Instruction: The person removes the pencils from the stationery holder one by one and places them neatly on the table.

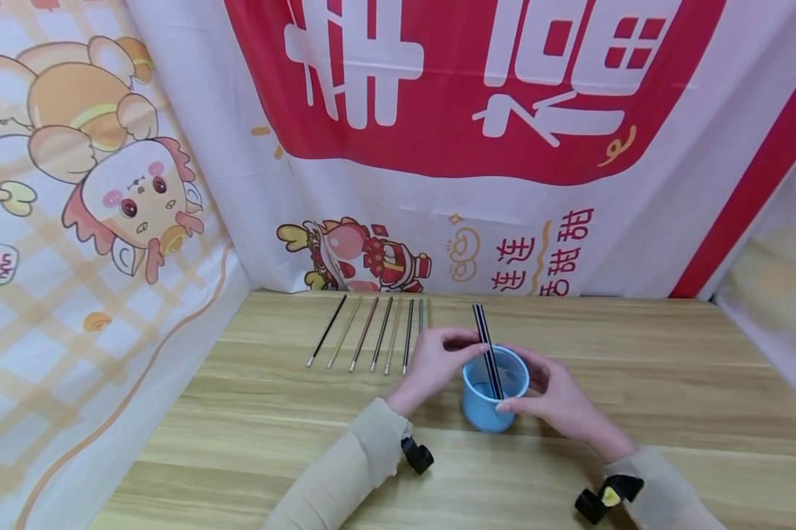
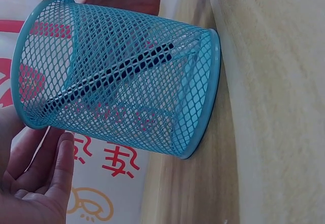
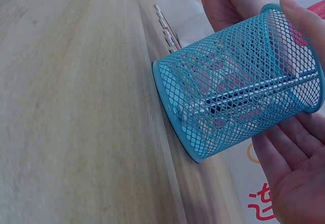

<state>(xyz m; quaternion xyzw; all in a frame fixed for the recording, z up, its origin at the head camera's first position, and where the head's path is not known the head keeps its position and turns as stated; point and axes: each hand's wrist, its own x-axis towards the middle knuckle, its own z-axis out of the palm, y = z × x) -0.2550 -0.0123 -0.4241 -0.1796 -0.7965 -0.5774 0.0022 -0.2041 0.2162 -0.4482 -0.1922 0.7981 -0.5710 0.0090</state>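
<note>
A light-blue mesh pencil cup [image 2: 127,82] stands upright on the wooden table, in front of me. Two dark pencils [image 1: 480,324] lean together inside it, their upper ends above the rim and their eraser ends low in the cup. My left hand [image 1: 438,361] is at the cup's left rim, thumb and forefinger pinching the pencils; its other fingers curl behind the cup in the left wrist view. With the thumb at the near rim and fingers behind the far side, my right hand [image 1: 560,401] grips the cup.
Several pencils [image 1: 365,335] lie in a row left of the cup, eraser ends toward me; my left hand partly covers the rightmost ones. A printed cloth [image 1: 438,221] hangs along the table's back edge, and another patterned cloth [image 1: 107,309] borders the left side.
</note>
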